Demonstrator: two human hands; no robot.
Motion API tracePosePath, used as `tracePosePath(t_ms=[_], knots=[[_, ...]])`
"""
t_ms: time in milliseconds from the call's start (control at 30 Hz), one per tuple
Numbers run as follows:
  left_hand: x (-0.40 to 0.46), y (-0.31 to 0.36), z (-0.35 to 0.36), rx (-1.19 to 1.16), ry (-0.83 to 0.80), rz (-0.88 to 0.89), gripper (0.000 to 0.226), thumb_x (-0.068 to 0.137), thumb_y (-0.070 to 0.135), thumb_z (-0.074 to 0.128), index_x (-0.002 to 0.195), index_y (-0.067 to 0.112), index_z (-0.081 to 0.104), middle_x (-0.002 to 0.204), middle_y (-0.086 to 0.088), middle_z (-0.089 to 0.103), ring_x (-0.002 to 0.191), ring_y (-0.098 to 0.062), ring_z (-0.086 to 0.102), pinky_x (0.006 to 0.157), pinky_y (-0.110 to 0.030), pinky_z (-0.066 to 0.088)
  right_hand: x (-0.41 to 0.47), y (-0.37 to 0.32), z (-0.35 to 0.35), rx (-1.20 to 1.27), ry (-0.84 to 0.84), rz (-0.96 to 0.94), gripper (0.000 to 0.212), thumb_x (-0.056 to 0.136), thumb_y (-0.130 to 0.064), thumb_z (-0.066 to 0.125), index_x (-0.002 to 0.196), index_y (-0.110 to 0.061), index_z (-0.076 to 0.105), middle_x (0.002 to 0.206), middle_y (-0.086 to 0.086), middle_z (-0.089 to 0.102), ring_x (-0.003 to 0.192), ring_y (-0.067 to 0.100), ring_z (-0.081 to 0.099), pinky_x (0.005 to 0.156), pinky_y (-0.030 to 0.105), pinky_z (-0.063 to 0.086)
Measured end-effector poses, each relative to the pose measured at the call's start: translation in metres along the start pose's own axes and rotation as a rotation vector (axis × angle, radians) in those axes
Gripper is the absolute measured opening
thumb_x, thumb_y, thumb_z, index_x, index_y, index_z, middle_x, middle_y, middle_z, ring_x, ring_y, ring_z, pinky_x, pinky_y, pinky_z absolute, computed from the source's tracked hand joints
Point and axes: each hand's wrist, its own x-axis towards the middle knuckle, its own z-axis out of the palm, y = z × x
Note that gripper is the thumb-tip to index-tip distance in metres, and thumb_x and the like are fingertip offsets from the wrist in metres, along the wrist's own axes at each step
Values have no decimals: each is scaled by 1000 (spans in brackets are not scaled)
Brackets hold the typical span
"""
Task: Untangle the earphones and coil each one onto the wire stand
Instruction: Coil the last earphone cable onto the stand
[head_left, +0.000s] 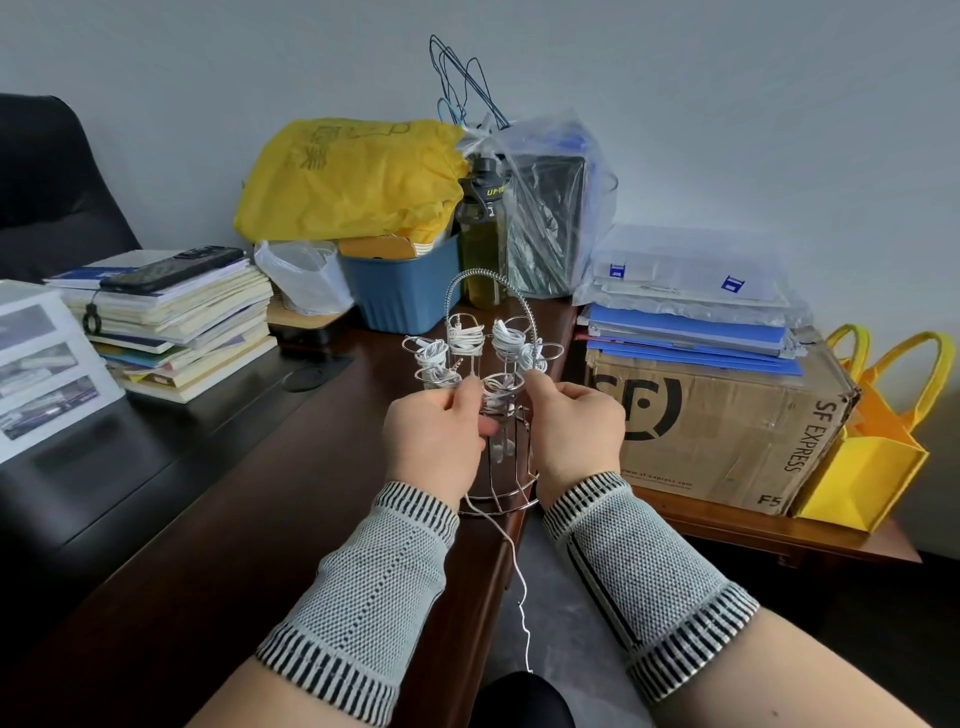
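We are holding both hands up at the near side of the wire stand (488, 395), which is standing at the edge of the dark wooden desk (218, 530). Our left hand (434, 439) is curling its fingers, thumb and forefinger pinching a white earphone cord (511, 551); the cord is trailing from below that wrist, over the desk edge and down toward our lap. Our right hand (571, 431) is curling too, its fingertips reaching into the stand's front loop, but we cannot tell whether it is gripping cord or wire. Between the two hands, a pair of earbuds (503, 451) is dangling inside the stand's frame.

Just beyond our fingertips, coiled white earphones (467, 338) are sitting wrapped on the stand's upper loops, under its arched spring handle (480, 278).

Farther past the stand, a blue bin (405, 291), a yellow bag (353, 176) and a dark water bottle (483, 234) are crowding against the wall. Far off to the left of our left hand, a stack of books (182, 322) is carrying a phone (174, 269). To the right of our right hand, a cardboard box (717, 431) is bearing blue folders (691, 332), with a yellow tote (872, 457) beside it.
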Motion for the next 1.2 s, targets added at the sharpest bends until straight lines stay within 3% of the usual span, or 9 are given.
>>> tracePosePath(t_ms=[167,333,533,633,700,767,833,1000,1200], knots=[[3,-2,0,-144,-26,-118,22,92,22,62,73,13,71,55,0,69,37,-2,48,50,-21,39,4,0,2,24,19,86,31,75,-30,72,54,-7,66,59,12,68,62,33,66,68,49,58],[-5,-10,-10,-290,-100,-188,15,92,18,62,81,13,71,74,2,75,68,-6,72,60,-19,51,5,3,2,111,-4,128,29,73,-26,76,53,-11,62,53,6,61,54,21,57,60,37,51],[-11,-16,-11,-313,-112,-161,19,90,6,60,74,10,69,83,-2,76,89,-15,72,74,-28,55,8,8,-3,110,-44,66,16,75,-17,74,64,-14,63,64,6,68,61,21,62,68,41,55],[-11,-18,-12,-339,-109,-134,35,91,6,59,58,17,66,91,-10,74,92,-20,71,80,-33,56,4,11,-9,-1,-58,-90,12,77,-9,70,69,-16,65,69,1,67,64,12,61,70,37,55],[-10,-21,-12,-303,-103,-93,41,89,13,62,48,20,65,90,-10,74,93,-22,69,82,-38,56,-3,15,-14,-112,-80,-308,18,81,-5,68,72,-20,64,72,-5,64,62,1,57,65,22,51],[-9,-22,-14,-221,-95,-39,31,79,23,64,48,22,65,86,-3,74,91,-20,67,87,-45,54,-10,19,-17,-234,-124,-620,25,81,-1,67,77,-25,63,79,-8,58,68,0,56,66,12,46],[-9,-21,-16,-152,-108,14,24,75,21,62,51,21,65,77,-1,73,83,-15,63,82,-40,52,-15,25,-15,-322,-206,-830,28,79,2,67,87,-24,69,84,-11,51,77,1,53,70,7,42],[-8,-16,-26,-7,-200,139,31,86,5,60,56,12,61,57,9,63,52,1,51,55,-14,40,-10,32,-9,-448,-236,-982,26,78,-4,72,98,-20,72,87,-6,49,82,12,50,70,14,40],[5,-15,-37,191,-324,247,19,88,13,62,70,16,70,70,-5,70,64,-19,60,66,-32,48,-6,30,-5,-470,-272,-1042,32,77,-6,73,104,-21,72,88,-8,44,83,11,47,71,19,43]])
